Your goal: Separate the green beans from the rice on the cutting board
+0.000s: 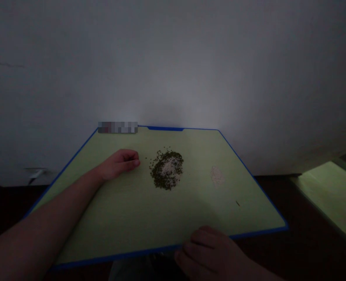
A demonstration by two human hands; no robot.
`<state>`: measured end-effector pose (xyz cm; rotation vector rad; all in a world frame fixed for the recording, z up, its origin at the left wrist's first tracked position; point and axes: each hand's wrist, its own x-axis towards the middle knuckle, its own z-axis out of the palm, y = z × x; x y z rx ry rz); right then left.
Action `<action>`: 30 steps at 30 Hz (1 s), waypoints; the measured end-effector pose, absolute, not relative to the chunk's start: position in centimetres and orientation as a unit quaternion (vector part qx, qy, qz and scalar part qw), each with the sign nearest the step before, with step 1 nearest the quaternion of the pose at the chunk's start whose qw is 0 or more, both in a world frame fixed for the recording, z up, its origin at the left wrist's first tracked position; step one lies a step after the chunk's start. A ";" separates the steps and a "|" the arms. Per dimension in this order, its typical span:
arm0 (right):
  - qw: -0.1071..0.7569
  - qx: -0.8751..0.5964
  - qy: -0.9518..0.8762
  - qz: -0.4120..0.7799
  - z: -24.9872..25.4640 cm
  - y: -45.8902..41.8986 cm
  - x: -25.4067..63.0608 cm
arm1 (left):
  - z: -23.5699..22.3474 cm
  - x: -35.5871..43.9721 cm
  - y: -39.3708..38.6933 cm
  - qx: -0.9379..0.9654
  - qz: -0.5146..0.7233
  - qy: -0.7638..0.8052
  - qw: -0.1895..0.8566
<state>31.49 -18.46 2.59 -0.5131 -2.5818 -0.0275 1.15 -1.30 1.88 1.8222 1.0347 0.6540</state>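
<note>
On the folding table's pale green top lies a heap of small dark green beans (159, 177), like mung beans, with pale rice-like grains (169, 167) over its middle. My left hand (121, 162) rests just left of the heap, apart from it. Its fingers are curled and the thumb tip is close to the index finger; anything tiny between them is too dark to make out. At the table's front edge, my right hand (206, 249) lies with loosely curled fingers, no object showing in it. A small, thin patch of pale grains (217, 175) lies right of the heap.
The table (190, 210) has a blue rim and stands against a pale wall (173, 70). A short thin brown sliver (237, 203) lies at the right. A blurred-out strip (117, 127) covers the far left corner. Another light surface (333, 195) stands at the far right.
</note>
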 end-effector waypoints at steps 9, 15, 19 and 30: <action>0.201 -0.225 -0.953 0.009 3.3 -17.8 31.7 | 2.0 1.2 -1.3 0.740 0.261 0.427 0.450; 0.256 -0.195 -0.947 -0.008 3.5 -18.5 32.2 | 1.7 1.0 -1.2 0.733 0.266 0.426 0.459; 0.255 -0.266 -0.928 0.060 4.6 -17.7 34.4 | 1.8 1.0 -1.3 0.729 0.267 0.427 0.463; 0.225 -0.357 -0.905 -0.056 2.2 -12.7 32.8 | 1.7 0.9 -1.3 0.724 0.273 0.425 0.470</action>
